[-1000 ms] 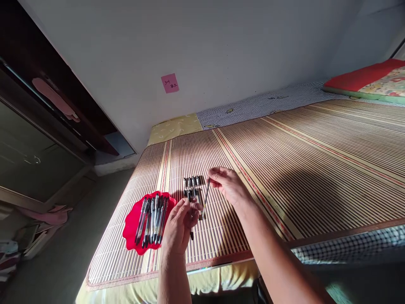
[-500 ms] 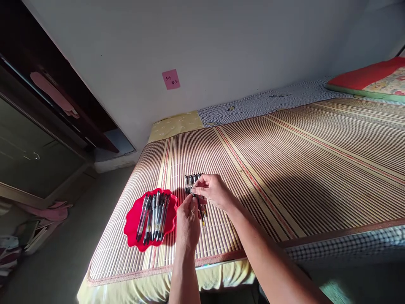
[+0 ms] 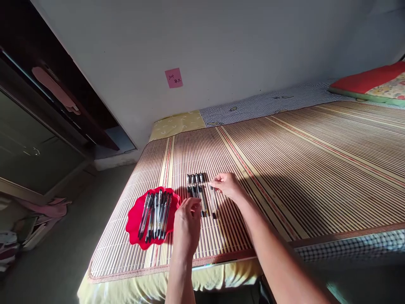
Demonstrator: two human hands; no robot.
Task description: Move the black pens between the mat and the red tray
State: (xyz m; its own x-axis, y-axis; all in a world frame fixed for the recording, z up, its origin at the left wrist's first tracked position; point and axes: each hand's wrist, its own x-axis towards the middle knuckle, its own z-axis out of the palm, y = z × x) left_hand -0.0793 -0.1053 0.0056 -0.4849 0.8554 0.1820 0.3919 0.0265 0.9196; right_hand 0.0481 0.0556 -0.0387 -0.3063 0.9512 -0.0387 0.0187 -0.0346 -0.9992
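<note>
A red scalloped plate (image 3: 136, 219) on a striped bamboo mat (image 3: 284, 160) holds several black pens (image 3: 156, 213). To its right a short row of pens (image 3: 198, 190) lies side by side on the mat. My right hand (image 3: 226, 185) pinches the top end of one more pen (image 3: 214, 204) that lies just right of the row. My left hand (image 3: 187, 223) hovers below the row, between it and the plate, its fingers loosely curled with nothing visible in them.
The mat covers a bed against a white wall with a pink sticky note (image 3: 174, 78). A red-edged pillow (image 3: 373, 82) lies at the far right. Left of the bed are the floor, a dark cabinet (image 3: 47, 97) and some clutter (image 3: 31, 223).
Both hands held a pen together above the mat. Now my right hand has lowered a pen onto the mat beside the row and my left hand has let go.
</note>
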